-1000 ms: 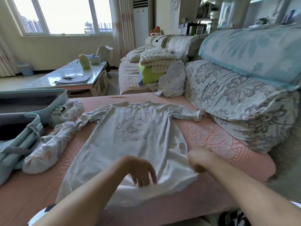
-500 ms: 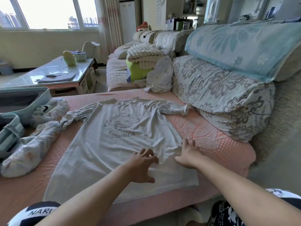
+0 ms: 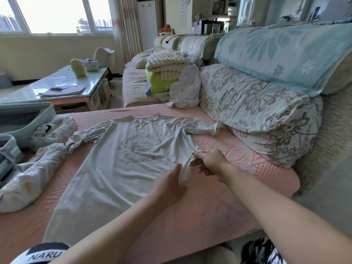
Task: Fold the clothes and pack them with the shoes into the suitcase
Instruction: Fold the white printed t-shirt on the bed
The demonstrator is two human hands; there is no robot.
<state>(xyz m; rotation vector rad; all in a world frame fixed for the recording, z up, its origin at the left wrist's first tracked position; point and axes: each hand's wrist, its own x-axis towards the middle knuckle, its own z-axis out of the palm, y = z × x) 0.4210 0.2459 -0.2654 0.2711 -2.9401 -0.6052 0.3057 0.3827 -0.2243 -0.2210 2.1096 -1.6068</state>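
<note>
A white T-shirt [image 3: 122, 162] with a grey "SUMMER" print lies face up on the pink sofa seat [image 3: 238, 180], collar away from me. My right hand [image 3: 210, 162] pinches the shirt's right side edge and lifts a bunched fold of it off the seat. My left hand [image 3: 169, 184] holds the same gathered edge just below. Two shoes in thin white covers [image 3: 28, 174] [image 3: 54, 130] lie to the left of the shirt. The open pale blue suitcase [image 3: 22, 119] sits at the far left, partly cut off by the frame.
Floral back cushions [image 3: 253, 109] line the right side of the seat. A crumpled white garment [image 3: 185, 88] and a stack of folded blankets [image 3: 165, 67] lie further along the sofa. A glass-topped coffee table [image 3: 62, 86] stands beyond the suitcase.
Both hands went from lying flat on the shirt's lower right part to gripping its right edge, which is now bunched and raised. The view has shifted a little to the right.
</note>
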